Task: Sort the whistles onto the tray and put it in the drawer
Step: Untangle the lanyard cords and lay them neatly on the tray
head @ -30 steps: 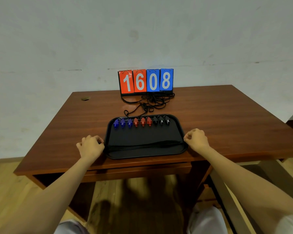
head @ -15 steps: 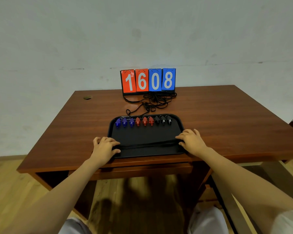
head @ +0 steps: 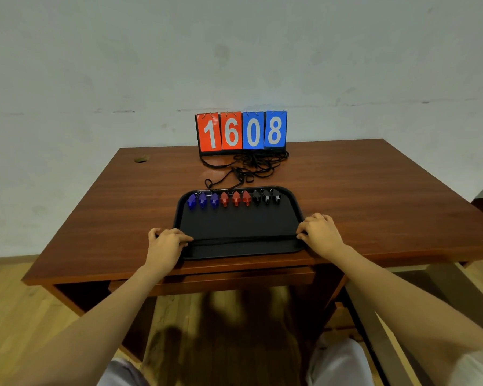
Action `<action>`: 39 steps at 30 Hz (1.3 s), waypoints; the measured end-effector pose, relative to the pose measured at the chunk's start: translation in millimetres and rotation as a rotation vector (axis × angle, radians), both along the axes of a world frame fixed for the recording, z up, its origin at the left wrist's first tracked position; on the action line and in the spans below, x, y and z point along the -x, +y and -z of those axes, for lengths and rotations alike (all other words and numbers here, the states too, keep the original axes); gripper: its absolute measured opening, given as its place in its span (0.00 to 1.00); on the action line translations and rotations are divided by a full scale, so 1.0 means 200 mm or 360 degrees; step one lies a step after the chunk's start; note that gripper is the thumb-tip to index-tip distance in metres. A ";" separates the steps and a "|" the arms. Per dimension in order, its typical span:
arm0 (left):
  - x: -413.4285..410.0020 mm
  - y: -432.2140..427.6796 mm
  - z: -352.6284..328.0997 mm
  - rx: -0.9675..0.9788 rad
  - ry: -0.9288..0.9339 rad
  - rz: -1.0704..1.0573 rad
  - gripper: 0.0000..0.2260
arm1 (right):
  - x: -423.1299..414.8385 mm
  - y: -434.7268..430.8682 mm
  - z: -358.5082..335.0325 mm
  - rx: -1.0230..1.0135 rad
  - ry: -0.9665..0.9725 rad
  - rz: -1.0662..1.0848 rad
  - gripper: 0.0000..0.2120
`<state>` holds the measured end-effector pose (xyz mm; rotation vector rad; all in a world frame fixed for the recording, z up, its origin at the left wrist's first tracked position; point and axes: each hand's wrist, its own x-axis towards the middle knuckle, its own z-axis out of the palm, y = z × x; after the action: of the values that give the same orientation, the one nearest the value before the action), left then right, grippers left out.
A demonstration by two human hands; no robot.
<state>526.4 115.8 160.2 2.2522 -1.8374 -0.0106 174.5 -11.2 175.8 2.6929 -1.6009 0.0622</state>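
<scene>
A black tray (head: 240,222) lies at the near edge of the table (head: 95,218). The left grip (head: 166,242) and right grip (head: 321,232) hold its side rims. Along its far side are blue whistles (head: 202,200), red whistles (head: 235,198) and black whistles (head: 267,196). Beyond stands a scoreboard (head: 241,130).

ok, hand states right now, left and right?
Left hand: fingers curled over the left rim of the tray, holding it.
Right hand: fingers curled over the right rim of the tray, holding it.

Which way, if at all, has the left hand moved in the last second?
Yes: the left hand moved right, off the brown wooden table onto the left rim of the black plastic tray.
</scene>
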 end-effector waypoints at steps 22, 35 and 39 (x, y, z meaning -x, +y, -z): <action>0.25 -0.57 -0.22 0.0034 0.0125 0.0163 0.13 | -0.43 -0.30 -0.25 -0.0085 -0.0093 -0.0102 0.17; 0.06 -1.37 -0.25 -0.0239 0.0265 -0.0078 0.15 | -0.91 -1.05 -0.19 -0.0288 -0.0225 -0.0049 0.16; 0.05 -1.53 -0.18 -0.0287 0.0260 -0.0066 0.16 | -1.09 -1.18 -0.13 -0.0341 -0.0394 -0.0024 0.15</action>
<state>516.6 -190.8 195.9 2.3280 -1.7673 -0.3564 391.5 -247.6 201.7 2.9604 -1.7429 0.2477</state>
